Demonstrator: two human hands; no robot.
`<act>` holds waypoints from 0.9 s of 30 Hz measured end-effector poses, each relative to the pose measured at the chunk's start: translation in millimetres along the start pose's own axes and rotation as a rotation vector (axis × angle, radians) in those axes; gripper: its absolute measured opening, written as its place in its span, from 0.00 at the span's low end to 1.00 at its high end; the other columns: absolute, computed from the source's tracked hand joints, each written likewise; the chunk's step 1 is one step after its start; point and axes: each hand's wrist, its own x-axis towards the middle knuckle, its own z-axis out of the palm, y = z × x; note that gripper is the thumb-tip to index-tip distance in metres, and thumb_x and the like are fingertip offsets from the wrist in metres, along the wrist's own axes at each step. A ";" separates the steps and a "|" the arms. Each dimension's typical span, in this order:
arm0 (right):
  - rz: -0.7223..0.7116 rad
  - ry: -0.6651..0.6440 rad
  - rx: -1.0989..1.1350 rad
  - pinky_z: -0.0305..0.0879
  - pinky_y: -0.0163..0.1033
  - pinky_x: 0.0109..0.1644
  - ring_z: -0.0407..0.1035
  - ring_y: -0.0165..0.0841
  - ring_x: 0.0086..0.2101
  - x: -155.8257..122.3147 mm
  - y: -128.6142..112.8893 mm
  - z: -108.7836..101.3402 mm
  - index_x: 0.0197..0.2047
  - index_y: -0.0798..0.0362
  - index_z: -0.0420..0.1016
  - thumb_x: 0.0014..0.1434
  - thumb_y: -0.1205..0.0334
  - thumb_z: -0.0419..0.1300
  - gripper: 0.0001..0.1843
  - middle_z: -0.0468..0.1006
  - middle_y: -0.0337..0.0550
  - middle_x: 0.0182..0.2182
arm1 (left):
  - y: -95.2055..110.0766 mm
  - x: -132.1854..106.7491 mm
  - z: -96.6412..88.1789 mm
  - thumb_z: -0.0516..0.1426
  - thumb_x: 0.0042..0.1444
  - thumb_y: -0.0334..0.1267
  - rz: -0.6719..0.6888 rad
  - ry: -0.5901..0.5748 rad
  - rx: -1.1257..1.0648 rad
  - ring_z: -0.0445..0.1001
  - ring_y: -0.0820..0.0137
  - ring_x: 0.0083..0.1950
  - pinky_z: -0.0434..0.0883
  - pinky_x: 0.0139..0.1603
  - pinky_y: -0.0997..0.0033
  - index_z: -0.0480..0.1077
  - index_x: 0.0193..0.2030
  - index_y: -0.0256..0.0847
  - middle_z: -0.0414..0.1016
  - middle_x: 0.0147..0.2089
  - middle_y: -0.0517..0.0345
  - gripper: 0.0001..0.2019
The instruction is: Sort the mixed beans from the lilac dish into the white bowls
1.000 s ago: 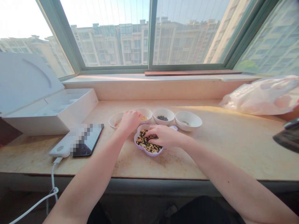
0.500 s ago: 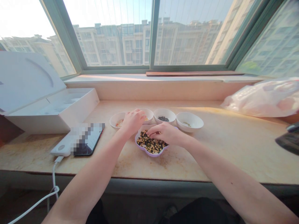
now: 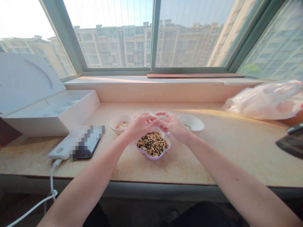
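Observation:
A purple-rimmed, lobed bowl (image 3: 153, 157) of mixed beans (image 3: 153, 144), black, green, yellow and pale, stands before me. Over its far rim my two hands meet at the fingertips. My left hand (image 3: 140, 126) has its fingers drawn together; anything in them is too small to make out. My right hand (image 3: 175, 126) holds its index finger stretched out, apart from the thumb. Behind them stand several small white bowls. The leftmost white bowl (image 3: 113, 122) has pale and reddish bits in it, the rightmost white bowl (image 3: 197, 122) a few greenish ones. My hands partly cover the middle two.
To the left lie a phone (image 3: 91, 146) and a white power bank (image 3: 60, 151) with a cable (image 3: 52, 176). An open white box (image 3: 78, 112) stands behind them. On the right are a plastic bag (image 3: 262, 101) and a dark object (image 3: 291, 143). The counter's front edge runs below.
My right hand has come up out of the beans and away from me. The left has moved right, off the white bowls, and its fingertips now meet the right hand's.

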 end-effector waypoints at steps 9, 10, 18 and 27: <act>0.114 -0.042 0.113 0.57 0.32 0.23 0.64 0.26 0.25 0.2 2.4 0.9 0.61 0.48 0.75 0.60 0.49 0.70 0.28 0.81 0.42 0.35 | -9.0 2.8 17.0 0.63 0.64 0.37 0.040 0.068 0.003 0.76 0.71 0.38 0.74 0.45 0.68 0.81 0.39 0.41 0.78 0.38 0.58 0.05; 0.124 -0.046 0.120 0.59 0.32 0.24 0.65 0.26 0.25 0.0 2.3 1.1 0.60 0.49 0.76 0.60 0.50 0.69 0.27 0.80 0.42 0.34 | -8.9 3.1 17.3 0.62 0.64 0.37 0.042 0.067 0.011 0.76 0.70 0.38 0.74 0.45 0.68 0.81 0.38 0.41 0.78 0.38 0.57 0.05; -0.045 0.075 -0.165 0.58 0.36 0.23 0.61 0.28 0.20 2.2 6.1 -1.5 0.60 0.53 0.73 0.69 0.50 0.56 0.23 0.78 0.40 0.28 | -14.7 5.1 8.7 0.60 0.66 0.34 0.056 0.019 0.194 0.77 0.67 0.43 0.72 0.50 0.66 0.79 0.36 0.41 0.80 0.41 0.56 0.07; -0.186 0.106 -0.646 0.69 0.41 0.39 0.75 0.36 0.34 -1.4 1.4 -6.0 0.49 0.51 0.81 0.65 0.58 0.60 0.13 0.84 0.45 0.36 | -31.2 14.4 -11.2 0.55 0.66 0.32 -0.091 -0.020 0.488 0.77 0.65 0.40 0.70 0.45 0.67 0.80 0.38 0.41 0.79 0.41 0.53 0.11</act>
